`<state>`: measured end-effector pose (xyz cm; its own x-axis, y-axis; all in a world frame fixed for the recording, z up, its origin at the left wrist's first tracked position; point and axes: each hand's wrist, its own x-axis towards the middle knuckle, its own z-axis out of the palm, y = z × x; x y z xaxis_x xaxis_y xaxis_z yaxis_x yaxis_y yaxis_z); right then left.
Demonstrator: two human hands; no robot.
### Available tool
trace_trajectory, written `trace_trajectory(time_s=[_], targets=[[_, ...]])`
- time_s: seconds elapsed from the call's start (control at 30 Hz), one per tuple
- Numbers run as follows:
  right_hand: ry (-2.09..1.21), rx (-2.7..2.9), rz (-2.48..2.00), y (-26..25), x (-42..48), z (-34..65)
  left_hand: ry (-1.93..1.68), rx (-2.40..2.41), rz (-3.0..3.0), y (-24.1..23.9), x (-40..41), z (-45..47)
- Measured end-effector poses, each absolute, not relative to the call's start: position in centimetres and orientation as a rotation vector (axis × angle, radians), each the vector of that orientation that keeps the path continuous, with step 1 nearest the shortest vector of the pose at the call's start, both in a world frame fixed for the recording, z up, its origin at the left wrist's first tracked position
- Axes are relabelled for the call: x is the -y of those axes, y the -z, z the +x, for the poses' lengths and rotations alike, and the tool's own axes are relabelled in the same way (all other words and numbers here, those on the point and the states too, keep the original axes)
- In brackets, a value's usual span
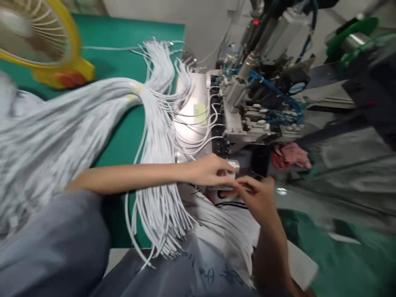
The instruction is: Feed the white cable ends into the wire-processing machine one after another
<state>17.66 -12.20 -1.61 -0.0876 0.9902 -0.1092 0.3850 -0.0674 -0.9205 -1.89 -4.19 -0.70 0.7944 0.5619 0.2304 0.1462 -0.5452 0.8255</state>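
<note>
Fingertips of the left hand (213, 170) and right hand (256, 196) meet just near of the machine. Left fingers bent, gap narrow, beside a small white rounded part (236, 164); right thumb and forefinger drawn close together. Whether either hand grips anything cannot be told: detail too small and blurred.

Just near of the hands, a sheaf of thin white cables (227, 225) lies over the person's lap, a few dark strands at its far end. Left forearm crosses above a thick white cable bundle (157, 132), which hangs over the near edge of the green tabletop (123, 33), loose ends down. Yellow ties bind strands at its far part; more white cable sweeps away left.

Far of the left hand, several single white cables curve across a pale metal plate (201, 93) bearing a yellow label (199, 114), their right ends at the row of black blocks (218, 145) on the machine (244, 78).

Far left: yellow fan (69, 29). Right of the machine's near end: pink cloth (296, 155), red loops beside it. Far right: green spool (351, 41).
</note>
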Motion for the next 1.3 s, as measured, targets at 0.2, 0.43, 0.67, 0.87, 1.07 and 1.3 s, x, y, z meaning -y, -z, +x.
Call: trace_trajectory(time_s=[0.2, 0.43, 0.67, 0.87, 1.07, 1.3], targets=[[-1.153, 1.041, -1.26, 0.9, 11.8, 16.4, -0.826, -0.496, 1.876, 1.4, 4.3, -1.9], [-1.181, 1.1, -1.127, 0.9, 11.5, 15.0, -0.687, -0.494, 1.52, 0.5, 5.3, -1.5], [-1.366, 0.961, -1.048, 0.8, 10.5, 16.1, -0.797, -0.704, 1.721, 0.6, 4.9, -1.5], [-1.388, 1.014, -1.048, 1.5, 10.3, 16.3, -0.765, -0.715, 1.662, 0.4, 4.9, -1.5], [-1.16, 1.11, -1.021, 2.0, 10.2, 15.5, -0.659, -0.558, 1.631, 0.7, 4.8, -1.8], [-0.989, 1.352, -1.169, 0.4, 10.3, 15.9, -0.687, -0.619, 1.726, 0.7, 4.9, -1.8]])
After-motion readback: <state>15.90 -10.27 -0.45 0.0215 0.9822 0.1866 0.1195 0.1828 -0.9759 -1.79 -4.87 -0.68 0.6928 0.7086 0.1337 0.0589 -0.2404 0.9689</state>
